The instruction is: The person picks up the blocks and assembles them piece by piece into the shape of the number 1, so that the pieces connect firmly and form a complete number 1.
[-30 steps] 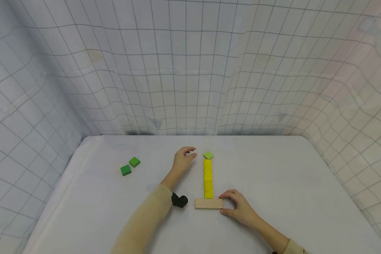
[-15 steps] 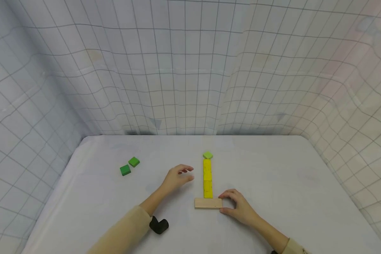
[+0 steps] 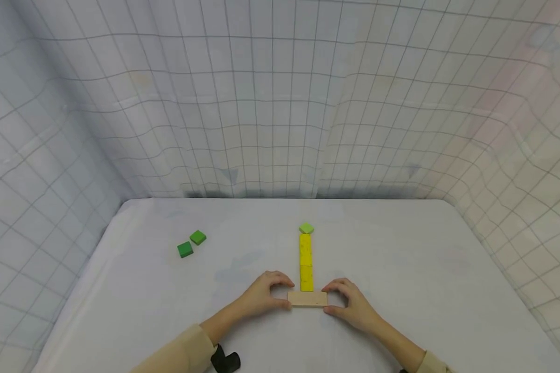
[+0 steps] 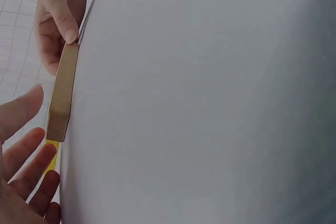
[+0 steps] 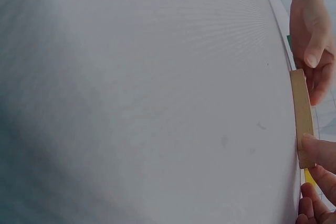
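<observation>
A plain wooden block [image 3: 307, 299] lies crosswise on the white table, at the near end of two yellow blocks [image 3: 306, 262] set in a line. My right hand [image 3: 352, 305] pinches its right end between thumb and fingers. At its left end, my left hand [image 3: 266, 295] spreads thumb and fingers around the corners. The left wrist view shows a gap between the left thumb [image 4: 23, 111] and the wooden block [image 4: 63, 90]. Beyond the yellow line lies a light green block [image 3: 306, 228], its corner pointing toward the yellow.
Two darker green blocks, one mid-green [image 3: 198, 237] and one deep green [image 3: 185, 249], lie at the back left of the table [image 3: 401, 248]. A grid-patterned curtain [image 3: 280, 103] surrounds the back and sides. A black device [image 3: 225, 359] sits at the left wrist.
My left hand has come back toward me from beside the light green block to the wooden block's left end. The right hand and the blocks have stayed in place.
</observation>
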{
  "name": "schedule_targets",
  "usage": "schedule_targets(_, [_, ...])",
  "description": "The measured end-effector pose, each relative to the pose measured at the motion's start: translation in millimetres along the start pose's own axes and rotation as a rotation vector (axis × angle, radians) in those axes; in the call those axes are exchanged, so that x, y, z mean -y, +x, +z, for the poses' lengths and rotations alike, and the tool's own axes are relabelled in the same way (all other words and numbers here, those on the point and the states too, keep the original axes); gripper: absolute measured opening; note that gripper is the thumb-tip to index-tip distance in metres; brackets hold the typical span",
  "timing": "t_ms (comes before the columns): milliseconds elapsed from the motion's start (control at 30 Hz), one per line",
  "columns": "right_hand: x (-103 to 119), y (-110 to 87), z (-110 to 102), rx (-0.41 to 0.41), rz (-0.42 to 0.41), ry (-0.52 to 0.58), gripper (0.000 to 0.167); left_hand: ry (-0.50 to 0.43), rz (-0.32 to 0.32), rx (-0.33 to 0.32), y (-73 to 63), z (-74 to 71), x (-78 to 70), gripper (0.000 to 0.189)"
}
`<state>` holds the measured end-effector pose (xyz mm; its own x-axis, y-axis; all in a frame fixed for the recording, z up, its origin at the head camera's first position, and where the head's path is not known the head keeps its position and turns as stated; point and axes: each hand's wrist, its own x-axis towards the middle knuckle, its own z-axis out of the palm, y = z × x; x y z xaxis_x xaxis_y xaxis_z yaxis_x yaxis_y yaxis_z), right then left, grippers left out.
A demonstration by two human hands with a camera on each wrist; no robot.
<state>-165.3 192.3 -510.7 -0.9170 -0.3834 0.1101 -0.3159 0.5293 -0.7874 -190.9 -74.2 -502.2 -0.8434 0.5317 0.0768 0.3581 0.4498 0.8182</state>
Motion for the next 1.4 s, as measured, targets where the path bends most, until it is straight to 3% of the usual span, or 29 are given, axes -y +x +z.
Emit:
schedule_targets(233, [1, 0.9, -1, 0.023, 0.033, 0.012, 0.036, 0.026, 0.062, -0.020, -3.0, 1.8, 4.3, 0.032])
schedule_targets(467, [3, 10.4, -14, 0.152, 0.052, 0.047, 0.039, 0.025, 0.068, -0.022, -2.7, 3.8, 6.9, 0.032])
schedule_targets(567, [13, 23.5, -25, 0.180, 0.065, 0.066, 0.037, 0.019, 0.049, -0.018, -2.7, 4.0, 6.8, 0.032])
schedule_targets(667, [23, 41.2, -37, 0.130, 0.054, 0.051, 0.036, 0.020, 0.044, -0.018, -2.0, 3.8, 6.8, 0.031])
schedule_targets(833, [0, 80.9, -47, 0.025, -0.021, 0.011, 0.042, 0.026, 0.062, -0.021, -1.2, 3.7, 8.7, 0.031])
schedule_targets(933, [-11, 103.0, -50, 0.008, -0.071, -0.002, 0.043, 0.026, 0.070, -0.022, -1.8, 3.6, 8.9, 0.031])
schedule_targets(1167, [-21, 140.6, -50, 0.043, -0.081, -0.047, 0.043, 0.026, 0.073, -0.025, -2.0, 2.6, 7.6, 0.030])
schedule_targets(1400, [-28, 157.3, -43, 0.071, -0.046, -0.060, 0.042, 0.029, 0.066, -0.019, -1.7, 2.7, 7.1, 0.031])
